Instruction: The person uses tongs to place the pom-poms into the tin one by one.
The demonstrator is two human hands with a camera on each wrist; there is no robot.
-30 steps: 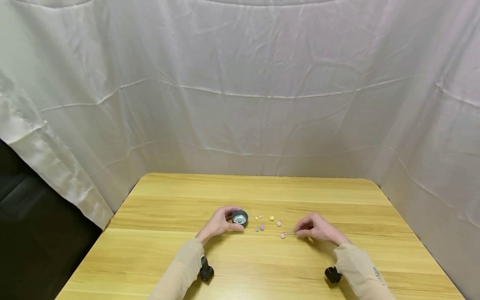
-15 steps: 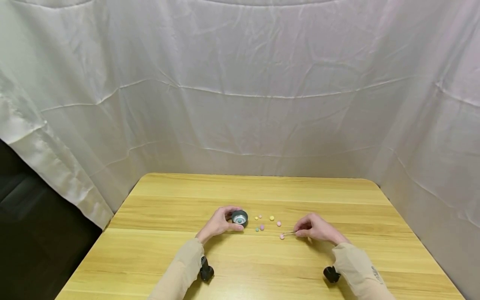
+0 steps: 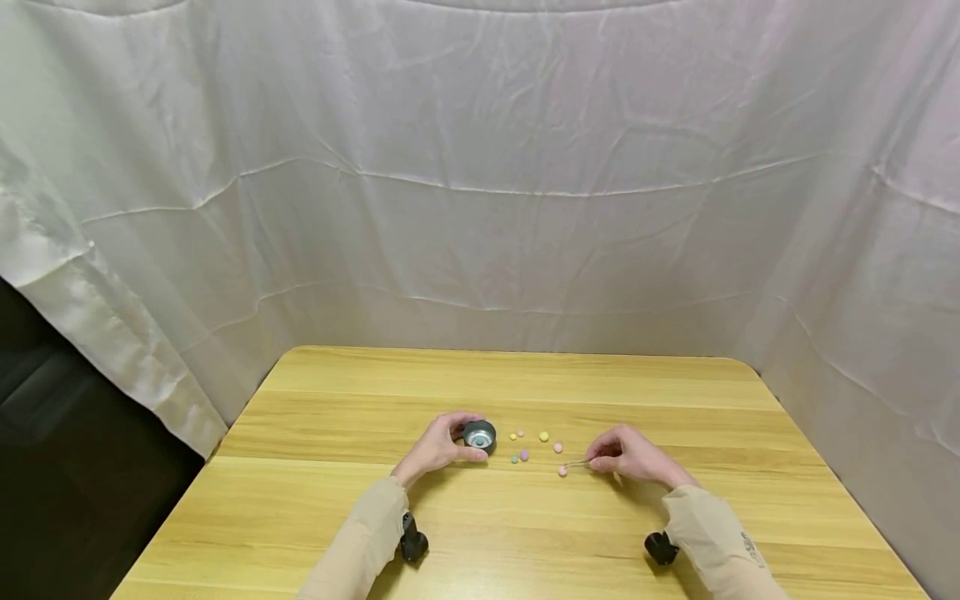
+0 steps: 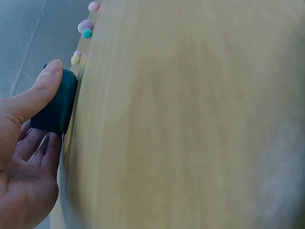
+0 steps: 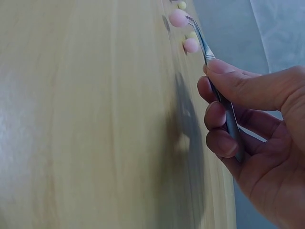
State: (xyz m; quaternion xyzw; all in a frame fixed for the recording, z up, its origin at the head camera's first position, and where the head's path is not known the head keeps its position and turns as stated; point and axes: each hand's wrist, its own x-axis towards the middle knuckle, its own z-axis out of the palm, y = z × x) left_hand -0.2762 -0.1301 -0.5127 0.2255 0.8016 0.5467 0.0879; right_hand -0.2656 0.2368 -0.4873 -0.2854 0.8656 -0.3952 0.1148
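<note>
Bent-tip tweezers, their bend clear only from the wrist view, touch a pink ball beyond my right hand gripping them.

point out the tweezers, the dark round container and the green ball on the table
tweezers (image 5: pixel 231 120): right wrist view, on the handle below the thumb
dark round container (image 4: pixel 56 106): left wrist view, on its outer side wall
green ball (image 4: pixel 86 33): left wrist view, on the middle of its visible surface
</note>
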